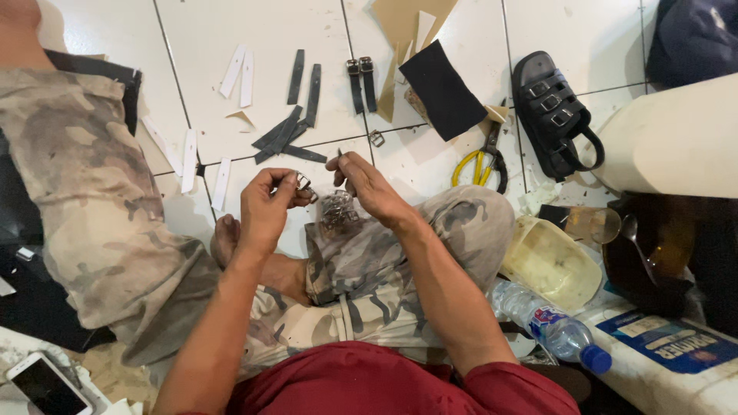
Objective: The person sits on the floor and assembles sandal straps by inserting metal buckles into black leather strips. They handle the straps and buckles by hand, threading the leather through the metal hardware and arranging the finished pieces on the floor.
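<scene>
item: small metal buckle (303, 183), pinched at the fingertips of the left hand (265, 211), held above the tiled floor (207, 46) in front of the person's folded knee. its long axis cannot be told at this size; it sits at the thumb-side tip of the hand, facing the other hand.

left hand: fingers curled together, thumb and forefinger clamped on the buckle.

right hand (369, 187): fingers drawn together around a thin dark strap end (340, 156), which stands nearly upright, pointing away from the body. the two hands are just beside each other, not touching.

below the hands: a heap of metal buckles (337, 209) resting on the camouflage trouser knee.

on the floor beyond: black straps (288, 134), white strips (238, 73), yellow-handled scissors (478, 165), a black sandal (555, 111), a loose buckle (377, 139).

at right: plastic water bottle (550, 327).
</scene>
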